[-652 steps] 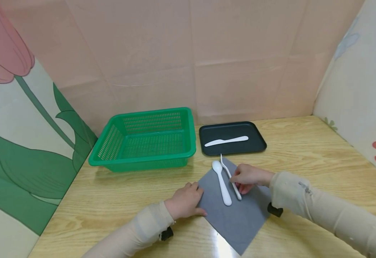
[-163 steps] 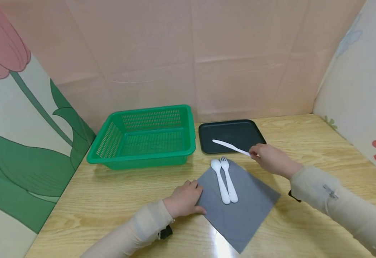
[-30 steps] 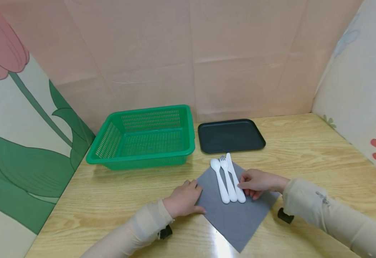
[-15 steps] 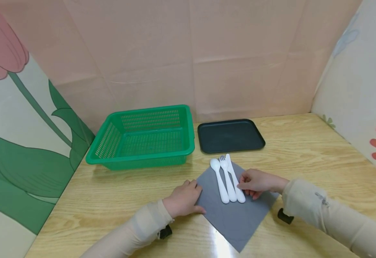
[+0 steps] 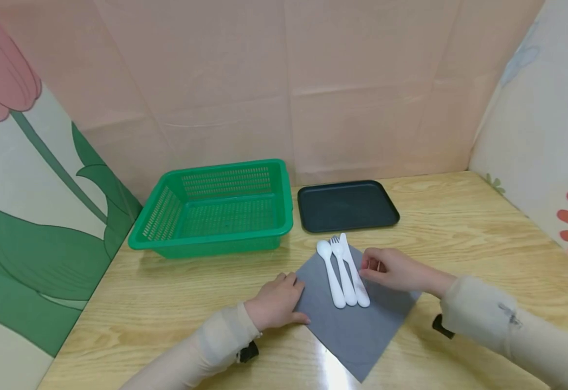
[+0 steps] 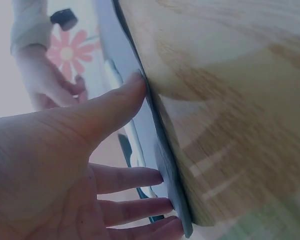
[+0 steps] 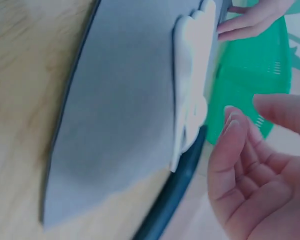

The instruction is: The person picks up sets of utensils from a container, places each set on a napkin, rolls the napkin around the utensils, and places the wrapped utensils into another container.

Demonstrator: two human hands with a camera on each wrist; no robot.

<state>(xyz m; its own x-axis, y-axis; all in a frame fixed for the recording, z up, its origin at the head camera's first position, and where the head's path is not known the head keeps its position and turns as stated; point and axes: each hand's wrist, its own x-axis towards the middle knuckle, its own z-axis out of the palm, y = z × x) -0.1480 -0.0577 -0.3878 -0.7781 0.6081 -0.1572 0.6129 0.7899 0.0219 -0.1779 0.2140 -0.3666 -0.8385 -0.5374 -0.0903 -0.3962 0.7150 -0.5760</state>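
Observation:
A grey cloth napkin [image 5: 357, 338] lies on the table with one corner toward the front. On it, side by side, are a white spoon [image 5: 331, 277], a white fork [image 5: 344, 275] and a white knife [image 5: 354, 274], handles toward the front. My left hand [image 5: 276, 303] rests at the napkin's left edge, thumb [image 6: 122, 100] and fingertips touching it. Just right of the knife hovers my right hand [image 5: 396, 269], fingers loosely bent. The right wrist view shows a gap between its thumb [image 7: 277, 110] and fingers, with nothing in it.
A green plastic basket [image 5: 215, 238] stands at the back left. To its right, behind the napkin, lies a black tray [image 5: 347, 206] with nothing on it. A pinkish sheet [image 5: 206, 81] hangs behind the table, with printed panels on both sides.
The knife moved from the tray to the napkin, beside the fork. In the last half second my right hand let go of it and shifted slightly up and right. My left hand stayed put.

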